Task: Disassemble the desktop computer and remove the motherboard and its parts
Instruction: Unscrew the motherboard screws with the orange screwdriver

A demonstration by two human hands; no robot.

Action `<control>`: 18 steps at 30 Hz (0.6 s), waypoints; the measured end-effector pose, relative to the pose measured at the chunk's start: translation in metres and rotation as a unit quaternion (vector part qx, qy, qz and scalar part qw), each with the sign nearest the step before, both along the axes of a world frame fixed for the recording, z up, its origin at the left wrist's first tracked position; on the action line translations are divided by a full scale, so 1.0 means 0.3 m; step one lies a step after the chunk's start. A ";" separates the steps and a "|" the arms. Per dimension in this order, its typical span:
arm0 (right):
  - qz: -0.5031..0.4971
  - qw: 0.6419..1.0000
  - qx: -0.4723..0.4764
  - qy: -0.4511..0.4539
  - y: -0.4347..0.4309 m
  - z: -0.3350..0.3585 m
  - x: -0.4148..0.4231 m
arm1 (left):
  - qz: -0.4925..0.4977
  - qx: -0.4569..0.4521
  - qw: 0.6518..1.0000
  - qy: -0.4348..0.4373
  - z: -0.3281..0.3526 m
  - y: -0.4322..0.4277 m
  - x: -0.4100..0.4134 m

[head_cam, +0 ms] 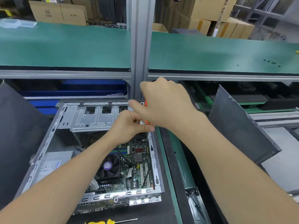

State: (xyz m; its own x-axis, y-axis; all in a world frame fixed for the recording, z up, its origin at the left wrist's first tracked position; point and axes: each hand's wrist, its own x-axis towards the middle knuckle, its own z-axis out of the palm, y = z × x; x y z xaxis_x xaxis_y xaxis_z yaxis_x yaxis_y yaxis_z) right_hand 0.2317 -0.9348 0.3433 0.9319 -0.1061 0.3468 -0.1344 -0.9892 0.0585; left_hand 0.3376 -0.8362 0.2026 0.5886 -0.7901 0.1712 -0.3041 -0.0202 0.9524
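The open computer case (155, 173) lies flat on the dark tabletop (163, 207), its top side uncovered. Inside, the motherboard (140, 168) sits in the near right part of the case, with a black cooling fan (110, 167) bearing a purple sticker just left of it and black cables running across the board. A grey power supply (51, 165) fills the near left corner, and a bare metal drive cage (90, 117) spans the far end. Both hands meet above the far right corner of the case. The right hand (165, 104) is clenched from above round an orange-handled tool (146, 122), of which only thin orange slivers show beside the fingers. The left hand (129, 125) is just below it, fingers curled and thumb stretched to the right, close against the tool's lower end; whether it actually pinches the tool cannot be told, as the right hand covers that spot. To the right, well apart from the case, a dark grey side panel (239, 126) leans tilted. A yellow-handled screwdriver (105, 221) lies at the near edge of the tabletop. Beyond the hands runs a green shelf (64, 49), with blue bins (90, 89) under its left part and cardboard boxes (59, 13) stacked behind it.
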 end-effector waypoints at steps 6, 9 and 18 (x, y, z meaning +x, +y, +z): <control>-0.061 0.997 0.033 -0.013 0.018 0.005 -0.002 | -0.004 -0.009 0.999 0.031 -0.039 -0.019 -0.013; -0.036 0.998 0.037 0.040 0.013 0.014 0.005 | -0.013 -0.009 0.999 0.042 -0.038 -0.023 -0.005; 0.114 0.973 0.080 0.184 -0.006 0.050 -0.021 | -0.083 0.022 0.995 -0.042 -0.055 0.048 0.019</control>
State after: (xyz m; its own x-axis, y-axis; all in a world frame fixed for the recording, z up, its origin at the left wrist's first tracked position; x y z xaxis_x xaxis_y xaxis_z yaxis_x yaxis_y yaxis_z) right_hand 0.2256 -0.9367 0.3584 0.9954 0.0933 -0.0197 0.0911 -0.9913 -0.0951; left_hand 0.3432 -0.8217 0.1862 0.4344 -0.8831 0.1772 -0.3848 -0.0040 0.9230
